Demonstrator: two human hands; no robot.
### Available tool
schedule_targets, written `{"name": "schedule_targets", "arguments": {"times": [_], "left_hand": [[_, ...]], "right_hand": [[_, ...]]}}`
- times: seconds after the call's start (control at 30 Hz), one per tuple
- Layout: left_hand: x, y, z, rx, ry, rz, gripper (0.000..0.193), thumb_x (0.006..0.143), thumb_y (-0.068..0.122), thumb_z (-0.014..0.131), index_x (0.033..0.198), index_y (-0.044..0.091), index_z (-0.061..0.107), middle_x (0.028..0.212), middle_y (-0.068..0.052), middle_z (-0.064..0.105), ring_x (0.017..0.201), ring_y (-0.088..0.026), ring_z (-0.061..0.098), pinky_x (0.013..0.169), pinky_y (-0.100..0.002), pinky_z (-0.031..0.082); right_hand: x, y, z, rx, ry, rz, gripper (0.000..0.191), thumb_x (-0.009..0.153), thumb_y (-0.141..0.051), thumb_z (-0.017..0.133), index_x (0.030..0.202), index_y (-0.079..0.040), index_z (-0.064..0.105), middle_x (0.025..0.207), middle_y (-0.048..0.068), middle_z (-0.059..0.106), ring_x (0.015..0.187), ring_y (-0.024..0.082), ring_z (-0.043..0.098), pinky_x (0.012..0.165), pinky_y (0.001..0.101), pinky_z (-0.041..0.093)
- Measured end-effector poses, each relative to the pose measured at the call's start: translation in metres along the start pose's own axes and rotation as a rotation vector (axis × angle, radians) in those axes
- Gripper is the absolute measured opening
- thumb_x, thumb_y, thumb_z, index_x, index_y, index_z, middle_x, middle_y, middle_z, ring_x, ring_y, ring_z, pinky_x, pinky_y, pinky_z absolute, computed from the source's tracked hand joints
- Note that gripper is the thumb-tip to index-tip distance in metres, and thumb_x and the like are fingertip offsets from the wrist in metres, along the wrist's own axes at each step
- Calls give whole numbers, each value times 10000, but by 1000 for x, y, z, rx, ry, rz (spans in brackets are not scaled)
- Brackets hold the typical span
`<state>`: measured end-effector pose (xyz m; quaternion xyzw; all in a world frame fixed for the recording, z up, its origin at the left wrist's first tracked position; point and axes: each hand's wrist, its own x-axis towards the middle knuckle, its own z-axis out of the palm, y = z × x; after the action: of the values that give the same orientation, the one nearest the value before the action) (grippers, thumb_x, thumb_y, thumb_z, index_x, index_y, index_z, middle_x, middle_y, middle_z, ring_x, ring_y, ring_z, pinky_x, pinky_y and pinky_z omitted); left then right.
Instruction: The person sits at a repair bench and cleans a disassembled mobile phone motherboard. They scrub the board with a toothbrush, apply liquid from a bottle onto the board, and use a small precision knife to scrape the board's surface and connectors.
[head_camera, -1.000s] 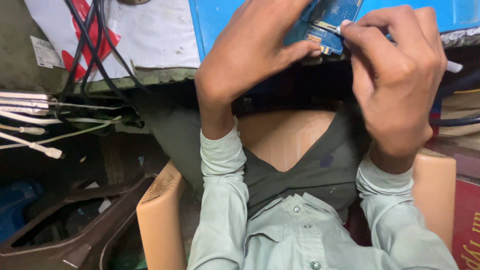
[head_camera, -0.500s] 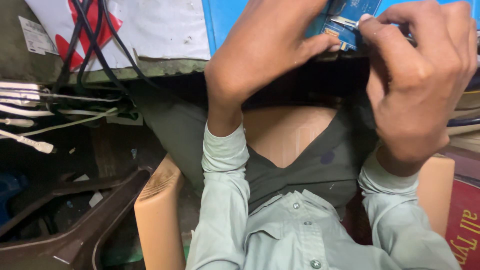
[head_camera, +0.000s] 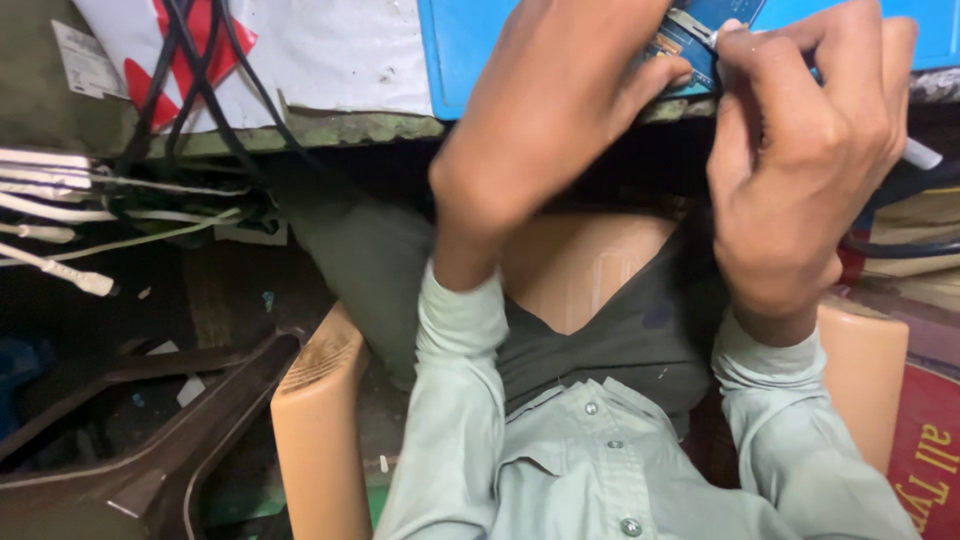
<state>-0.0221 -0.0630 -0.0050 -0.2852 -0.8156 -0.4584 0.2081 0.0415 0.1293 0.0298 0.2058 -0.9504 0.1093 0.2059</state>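
Now the left hand (head_camera: 550, 130) pins a small circuit board (head_camera: 668, 45) on the blue mat (head_camera: 470, 50) at the tabletop edge, thumb pressed on it. Right hand (head_camera: 800, 150), grip pinched around tweezers (head_camera: 700, 25), tips touching the board.

The board (head_camera: 690, 45) lies on the mat (head_camera: 470, 50) at the bench edge (head_camera: 330, 128), between the left hand (head_camera: 545, 130) and the right hand (head_camera: 800, 170). Left of the mat, cables (head_camera: 190, 70) hang over the edge. Below sits the chair (head_camera: 320, 420), with a second chair (head_camera: 150, 450) to its left.
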Motion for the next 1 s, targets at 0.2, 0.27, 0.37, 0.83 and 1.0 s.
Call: {"name": "schedule_targets", "arguments": {"times": [0.2,0.27,0.37,0.83,1.0], "left_hand": [[-26,47,13,266,213,-126,185,951,169,756,1083,69,674,1128,-47,620,1168,-261,611,1034,-431,423],[-28,53,24,298,245,-175,173,952,173,756,1075,74,685,1150,-42,624,1212,-247,609,1091,-439,409],[-24,58,46,376,288,-280,146,967,173,752,1062,80,691,1165,-58,633,1246,-255,606,1141,-472,401],[-45,31,70,466,337,-142,119,1038,175,722,1125,96,703,1389,-42,622,1365,-257,568,1155,-395,357],[-48,27,73,489,356,-107,128,999,154,692,1116,110,721,1355,-41,643,1335,-248,573,1173,-415,350]], "right_hand": [[10,1,-5,30,-1,-41,179,959,77,670,1127,14,669,1057,124,534,1037,295,510,871,389,401],[11,3,-8,25,-13,-57,175,955,81,664,1120,23,664,1056,126,537,1043,302,513,870,394,402],[11,4,-9,25,-7,-68,184,952,78,659,1126,21,670,1070,130,549,1079,312,526,889,403,411],[16,15,7,103,6,-88,217,938,101,632,1136,12,643,1085,144,558,1099,322,525,919,405,409],[16,30,17,84,56,-101,218,944,129,627,1127,12,641,1097,140,590,1087,317,528,946,393,407]]}}
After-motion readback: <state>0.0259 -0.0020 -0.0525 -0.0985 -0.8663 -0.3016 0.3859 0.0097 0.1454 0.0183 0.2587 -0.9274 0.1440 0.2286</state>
